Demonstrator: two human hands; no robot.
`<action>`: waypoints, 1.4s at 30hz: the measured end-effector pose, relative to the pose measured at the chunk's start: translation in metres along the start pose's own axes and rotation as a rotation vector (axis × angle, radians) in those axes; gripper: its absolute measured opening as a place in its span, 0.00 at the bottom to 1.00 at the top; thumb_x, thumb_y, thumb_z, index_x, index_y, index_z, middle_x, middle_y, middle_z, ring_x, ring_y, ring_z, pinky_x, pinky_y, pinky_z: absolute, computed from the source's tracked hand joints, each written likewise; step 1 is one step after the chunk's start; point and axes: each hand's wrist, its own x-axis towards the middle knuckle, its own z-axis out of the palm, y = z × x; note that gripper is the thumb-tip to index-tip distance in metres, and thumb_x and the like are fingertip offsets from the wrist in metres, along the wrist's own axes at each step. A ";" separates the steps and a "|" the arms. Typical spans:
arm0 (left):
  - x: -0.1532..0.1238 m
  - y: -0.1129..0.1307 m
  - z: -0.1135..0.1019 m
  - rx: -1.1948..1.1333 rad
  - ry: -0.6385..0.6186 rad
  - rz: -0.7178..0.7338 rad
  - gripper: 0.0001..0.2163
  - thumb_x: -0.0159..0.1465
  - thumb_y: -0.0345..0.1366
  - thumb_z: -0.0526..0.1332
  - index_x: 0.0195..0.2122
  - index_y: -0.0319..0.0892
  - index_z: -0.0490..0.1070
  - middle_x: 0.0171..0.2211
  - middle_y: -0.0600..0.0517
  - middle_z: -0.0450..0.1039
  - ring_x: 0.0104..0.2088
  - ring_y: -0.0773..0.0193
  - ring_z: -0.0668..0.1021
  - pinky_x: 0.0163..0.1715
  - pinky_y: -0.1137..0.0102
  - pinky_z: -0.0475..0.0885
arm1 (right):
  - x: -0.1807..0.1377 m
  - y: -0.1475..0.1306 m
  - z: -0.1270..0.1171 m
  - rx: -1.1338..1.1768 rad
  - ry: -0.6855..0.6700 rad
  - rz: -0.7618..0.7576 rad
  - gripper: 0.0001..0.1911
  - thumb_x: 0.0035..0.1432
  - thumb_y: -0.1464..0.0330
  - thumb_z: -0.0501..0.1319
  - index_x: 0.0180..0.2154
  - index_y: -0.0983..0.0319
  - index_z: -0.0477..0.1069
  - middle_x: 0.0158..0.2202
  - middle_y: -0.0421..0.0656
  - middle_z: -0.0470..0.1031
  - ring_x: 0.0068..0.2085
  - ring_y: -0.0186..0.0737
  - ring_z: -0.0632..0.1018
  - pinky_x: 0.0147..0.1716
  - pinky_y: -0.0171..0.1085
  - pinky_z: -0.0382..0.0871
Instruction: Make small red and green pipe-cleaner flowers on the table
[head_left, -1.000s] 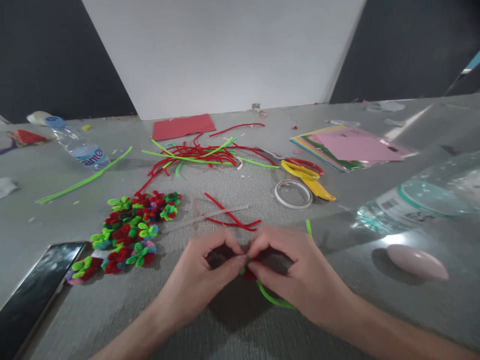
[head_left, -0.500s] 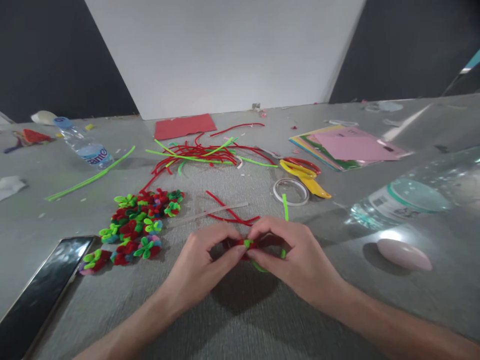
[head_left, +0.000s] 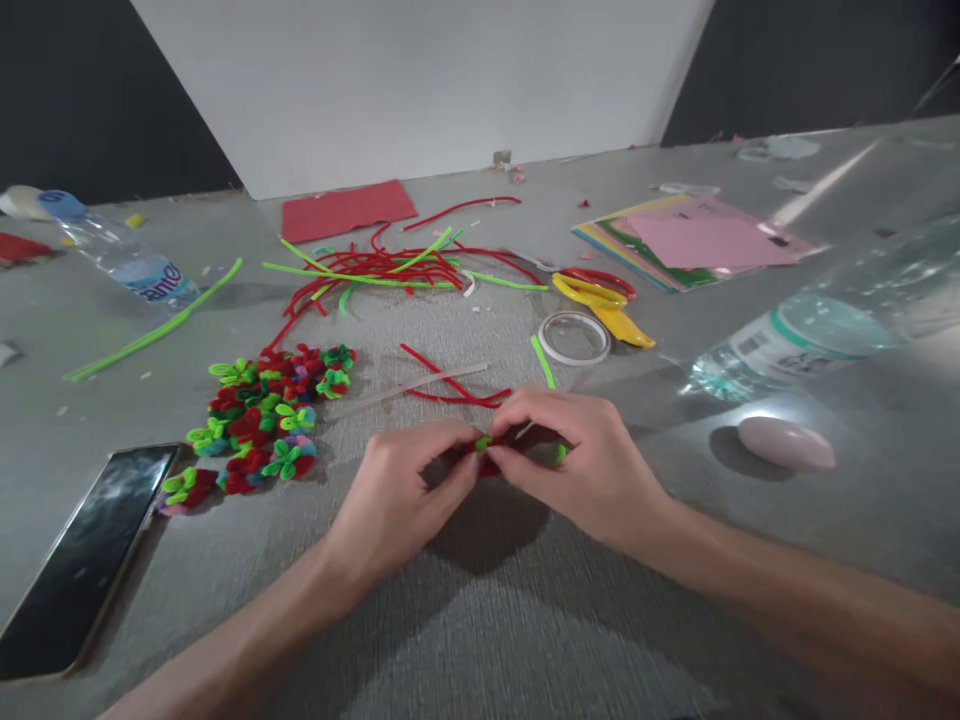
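Observation:
Between my fingertips is a small red and green pipe-cleaner piece (head_left: 484, 443), mostly hidden by the fingers. My left hand (head_left: 401, 485) pinches it from the left with thumb and forefinger. On the other side my right hand (head_left: 581, 450) grips it the same way. A bright green pipe cleaner (head_left: 543, 362) sticks up behind the right hand, and a bit of green shows inside its curled fingers. Just beyond the hands lie short red pipe cleaners (head_left: 450, 382) crossed by a pale translucent stick (head_left: 420, 386).
Left of the hands sits a cluster of pipe-cleaner flowers (head_left: 259, 425), with a phone (head_left: 90, 560) nearer me. Farther back are loose red and green pipe cleaners (head_left: 375, 268), yellow-handled scissors (head_left: 604, 305), a tape roll (head_left: 574, 338) and paper sheets (head_left: 697, 240). A large bottle (head_left: 795, 340) and pink oval object (head_left: 786, 444) lie right.
The camera view has shifted, so the table's things appear higher and slightly left. Both hands still pinch the piece. The green loop below the right fingers is no longer visible.

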 end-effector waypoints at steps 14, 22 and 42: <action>0.000 0.005 0.001 -0.035 0.056 0.034 0.07 0.67 0.27 0.61 0.36 0.42 0.78 0.30 0.60 0.80 0.30 0.71 0.78 0.35 0.77 0.70 | -0.002 -0.002 0.001 0.070 0.021 0.009 0.09 0.54 0.79 0.63 0.34 0.61 0.78 0.34 0.38 0.80 0.35 0.32 0.79 0.37 0.32 0.72; 0.002 0.001 -0.003 -0.109 0.020 0.069 0.08 0.69 0.28 0.61 0.42 0.44 0.80 0.34 0.59 0.82 0.34 0.70 0.81 0.37 0.77 0.72 | -0.001 -0.001 0.001 0.226 0.010 0.130 0.07 0.55 0.77 0.64 0.35 0.60 0.75 0.34 0.36 0.79 0.36 0.33 0.78 0.37 0.32 0.74; -0.001 -0.002 -0.003 0.025 0.020 0.178 0.08 0.71 0.27 0.60 0.45 0.43 0.78 0.33 0.59 0.80 0.32 0.73 0.79 0.37 0.79 0.73 | 0.000 -0.002 -0.003 0.349 -0.099 0.209 0.05 0.58 0.76 0.65 0.34 0.61 0.74 0.32 0.35 0.76 0.33 0.31 0.76 0.34 0.32 0.71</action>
